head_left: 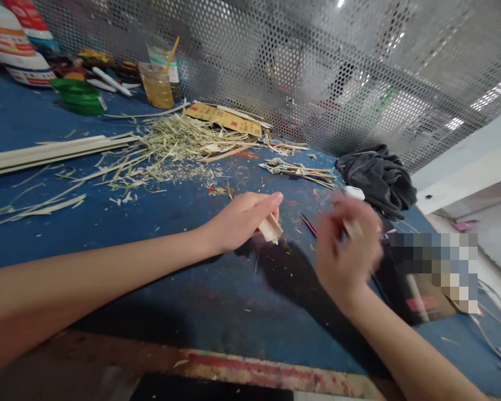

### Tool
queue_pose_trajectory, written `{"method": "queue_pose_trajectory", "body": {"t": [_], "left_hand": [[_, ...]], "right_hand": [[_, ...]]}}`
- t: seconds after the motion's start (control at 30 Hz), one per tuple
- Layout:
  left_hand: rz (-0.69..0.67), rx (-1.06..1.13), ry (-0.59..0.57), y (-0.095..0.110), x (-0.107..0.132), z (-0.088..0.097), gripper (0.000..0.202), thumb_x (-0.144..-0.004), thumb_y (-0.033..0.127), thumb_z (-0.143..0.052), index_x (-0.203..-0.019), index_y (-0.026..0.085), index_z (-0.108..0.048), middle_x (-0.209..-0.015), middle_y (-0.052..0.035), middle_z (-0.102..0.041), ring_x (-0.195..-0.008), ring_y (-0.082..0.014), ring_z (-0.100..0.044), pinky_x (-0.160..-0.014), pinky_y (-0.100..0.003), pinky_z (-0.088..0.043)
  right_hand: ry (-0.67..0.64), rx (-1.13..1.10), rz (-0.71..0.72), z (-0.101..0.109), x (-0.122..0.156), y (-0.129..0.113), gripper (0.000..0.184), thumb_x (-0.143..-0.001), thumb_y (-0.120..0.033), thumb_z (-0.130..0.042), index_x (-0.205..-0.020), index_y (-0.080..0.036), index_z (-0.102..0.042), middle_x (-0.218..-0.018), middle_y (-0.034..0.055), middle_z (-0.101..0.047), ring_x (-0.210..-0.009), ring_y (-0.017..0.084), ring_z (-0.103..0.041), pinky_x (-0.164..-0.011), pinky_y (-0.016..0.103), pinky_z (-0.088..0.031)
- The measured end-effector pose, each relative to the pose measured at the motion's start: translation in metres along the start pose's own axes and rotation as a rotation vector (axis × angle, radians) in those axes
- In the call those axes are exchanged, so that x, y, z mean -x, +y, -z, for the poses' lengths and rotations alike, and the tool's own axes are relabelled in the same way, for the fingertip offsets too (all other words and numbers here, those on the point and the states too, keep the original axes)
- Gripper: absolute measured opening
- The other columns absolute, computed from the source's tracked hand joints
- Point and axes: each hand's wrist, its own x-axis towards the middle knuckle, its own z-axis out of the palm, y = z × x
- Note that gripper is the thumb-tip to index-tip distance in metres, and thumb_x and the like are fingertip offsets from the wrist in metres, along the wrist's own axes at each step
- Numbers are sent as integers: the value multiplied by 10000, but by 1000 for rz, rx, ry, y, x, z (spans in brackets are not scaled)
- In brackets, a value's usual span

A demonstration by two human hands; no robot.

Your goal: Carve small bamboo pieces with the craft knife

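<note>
Over the middle of the blue table (pixel 217 312), my left hand (pixel 242 220) is closed on a small pale piece of bamboo or wood (pixel 270 228), with the thumb along its top. The piece's squared end sticks out below the fingers. To its right, my right hand (pixel 348 250) is raised and blurred by motion. Its fingers are curled, and a small pale shape shows among them, too smeared to name. A thin, dark pointed tool with a pinkish handle (pixel 308 224) lies between the two hands, partly hidden behind the right one.
Bamboo shavings (pixel 179 139) lie heaped behind my left hand, with long strips (pixel 54 153) at left. Several tied sticks (pixel 300 170), a white case (pixel 354 192) and dark cloth (pixel 378 178) lie farther right. A jar (pixel 156 86) stands before a perforated metal screen (pixel 284 72).
</note>
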Motion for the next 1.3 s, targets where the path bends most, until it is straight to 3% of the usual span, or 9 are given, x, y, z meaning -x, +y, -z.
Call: {"method": "queue_pose_trajectory", "body": {"t": [0.1, 0.17, 0.3, 0.43, 0.7, 0.9, 1.1, 1.17, 1.3], "left_hand": [[-18, -33, -20, 1, 2, -1, 419, -949, 441, -327, -698, 168, -522, -549, 31, -498, -505, -95, -441, -512, -218, -333], [-5, -17, -32, 1, 2, -1, 358, -936, 404, -343, -727, 171, -516, -572, 31, -493, -521, -99, -439, -519, -224, -337], [95, 123, -85, 0, -3, 1, 138, -800, 305, -489, -863, 182, -503, -617, 42, -499, -557, -111, -453, -525, -233, -340], [83, 136, -90, -1, -6, 2, 294, -692, 230, -588, -961, 188, -474, -739, 48, -510, -639, -104, -476, -580, -226, -363], [22, 130, -145, 0, -5, 1, 406, -885, 524, -463, -963, 146, -590, -824, -32, -564, -698, -124, -522, -607, -238, -431], [56, 92, -209, 1, 1, -2, 484, -891, 569, -431, -941, 145, -658, -742, -13, -526, -623, -114, -500, -580, -239, -405], [33, 89, -267, 3, 3, -6, 533, -915, 572, -345, -966, 127, -635, -727, -9, -518, -571, -103, -454, -534, -230, -379], [-28, 2, -240, 4, 3, -5, 490, -943, 514, -328, -1062, 153, -637, -835, -29, -548, -656, -116, -493, -603, -236, -420], [-175, -230, -171, 3, 2, -2, 388, -959, 411, -396, -1275, 245, -548, -1223, -61, -586, -1105, -191, -515, -964, -308, -391]], "right_hand": [[92, 413, 45, -12, -22, 16, 459, -856, -190, -464, -1312, -149, -488, -1306, 209, -472, -1279, 375, -373, -992, 586, -330], [23, 527, 82, -14, -28, 27, 516, -832, -191, -512, -1340, -115, -454, -1410, 229, -384, -1320, 399, -324, -1003, 578, -345], [-148, 472, 10, 0, -20, 42, 287, -889, -323, -511, -1094, -146, -606, -1077, 163, -610, -986, 296, -584, -858, 444, -471], [-234, 452, -20, 12, -12, 54, 124, -872, -247, -534, -911, -158, -611, -895, 118, -620, -852, 261, -593, -764, 384, -468], [-109, 357, 38, 6, -14, 59, 238, -956, -198, -298, -943, -174, -534, -902, 103, -587, -744, 206, -587, -691, 341, -465], [20, 214, 149, 14, -13, 41, 135, -926, -293, -475, -1000, -182, -504, -1010, 117, -544, -912, 224, -553, -812, 374, -461], [-104, 186, 148, 17, -14, 32, 96, -904, -251, -518, -952, -179, -559, -919, 77, -567, -865, 205, -532, -775, 345, -445], [-118, 170, 117, 16, -14, 34, 93, -889, -237, -535, -947, -178, -578, -916, 75, -573, -860, 202, -535, -774, 339, -439], [-43, -162, -29, 15, -12, 29, 182, -910, -343, -522, -861, -177, -578, -763, 15, -573, -677, 135, -513, -630, 262, -403]]}}
